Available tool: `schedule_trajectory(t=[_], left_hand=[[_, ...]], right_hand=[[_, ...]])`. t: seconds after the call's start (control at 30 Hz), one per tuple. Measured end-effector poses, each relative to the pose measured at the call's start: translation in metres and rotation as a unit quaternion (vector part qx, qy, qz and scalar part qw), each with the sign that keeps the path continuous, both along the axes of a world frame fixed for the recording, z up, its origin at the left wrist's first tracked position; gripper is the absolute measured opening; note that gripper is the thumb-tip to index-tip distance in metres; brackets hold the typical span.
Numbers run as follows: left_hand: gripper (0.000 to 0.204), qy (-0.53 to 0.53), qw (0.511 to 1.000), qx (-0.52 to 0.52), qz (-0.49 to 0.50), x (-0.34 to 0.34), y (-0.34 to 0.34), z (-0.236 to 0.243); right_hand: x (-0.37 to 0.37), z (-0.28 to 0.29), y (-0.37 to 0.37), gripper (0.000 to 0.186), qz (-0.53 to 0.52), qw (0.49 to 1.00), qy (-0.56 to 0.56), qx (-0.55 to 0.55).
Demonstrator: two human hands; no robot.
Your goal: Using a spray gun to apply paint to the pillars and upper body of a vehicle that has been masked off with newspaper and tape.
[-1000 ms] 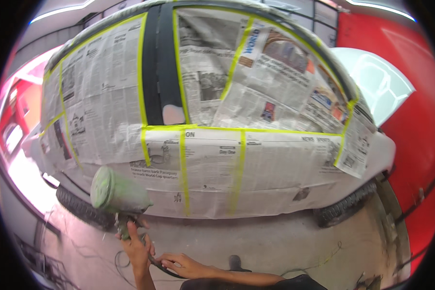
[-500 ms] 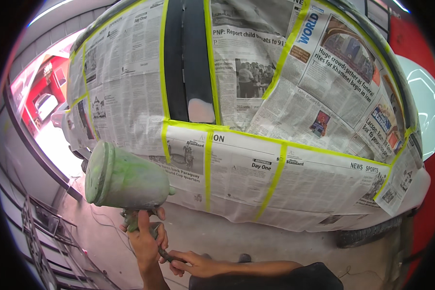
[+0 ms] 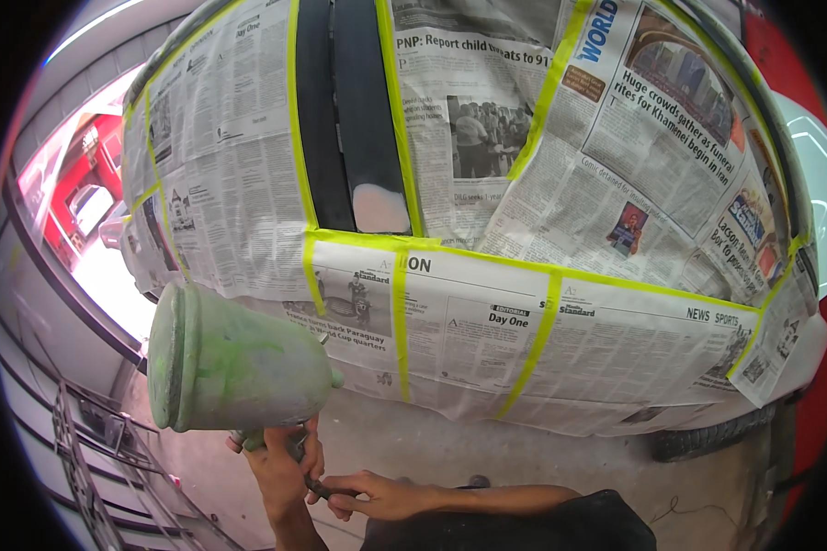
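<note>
A car [image 3: 368, 147] spans 10 to 3 o'clock on my remote feed, its side masked in sheets of newspaper [image 3: 597, 216]. A pale floor [image 3: 542, 459] spreads at 5 o'clock, while a bright opening [image 3: 110, 275] glows at 9 o'clock and a red wall [image 3: 779, 69] rises at 2 o'clock beyond the car. Near 11 o'clock I see a black pillar [image 3: 322, 101], bare between the sheets and edged in yellow-green tape [image 3: 528, 354], which also runs along the paper's seams. At 8 o'clock, close to my lens, is the spray gun [image 3: 248, 367], its big cup [image 3: 239, 354] tipped on its side and smeared green, in front of the papered car; I cannot tell how wide the gap between them is. A tyre [image 3: 712, 439] shows at 4 o'clock under the paper's hem. At 7 o'clock the left hand [image 3: 285, 464] grips the gun below the cup, its visible fingers curled close together, though I cannot make out those the cup hides. Just beside it, near 6 o'clock, the right hand [image 3: 368, 496] holds thumb and curled fingers in a pinch. A pinkish patch [image 3: 381, 209] marks the pillar's foot at 11 o'clock. Within the right hand's pinch sits a short visible length of dark hose [image 3: 317, 488].
</note>
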State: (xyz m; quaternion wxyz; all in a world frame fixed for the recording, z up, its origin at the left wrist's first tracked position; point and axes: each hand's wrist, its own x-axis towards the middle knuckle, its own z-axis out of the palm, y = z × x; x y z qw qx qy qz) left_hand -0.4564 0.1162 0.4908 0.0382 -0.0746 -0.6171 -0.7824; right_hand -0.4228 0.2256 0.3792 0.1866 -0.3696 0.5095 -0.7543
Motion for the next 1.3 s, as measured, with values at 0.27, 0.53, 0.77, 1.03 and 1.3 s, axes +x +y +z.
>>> schedule_trajectory(t=[0.27,0.53,0.77,1.03,1.3], left_hand=[[0.035,0.036,0.999,-0.012,-0.020,0.000,0.002,-0.001],[0.037,0.035,0.999,-0.011,-0.003,0.000,0.005,0.001],[0.036,0.043,0.999,-0.009,-0.014,-0.001,0.005,-0.001],[0.037,0.052,0.998,-0.018,-0.012,-0.002,0.004,-0.004],[0.039,0.058,0.996,-0.033,0.056,-0.003,0.007,-0.004]], right_hand=[[0.000,-0.001,0.001,0.032,-0.019,1.000,0.007,-0.020],[0.001,-0.002,0.002,0.032,-0.008,1.000,-0.004,-0.027],[0.000,-0.003,0.003,0.031,-0.010,1.000,-0.006,-0.022],[-0.001,0.003,0.008,0.031,-0.004,0.999,-0.024,0.023],[-0.003,0.000,0.003,0.034,-0.024,1.000,-0.005,0.007]])
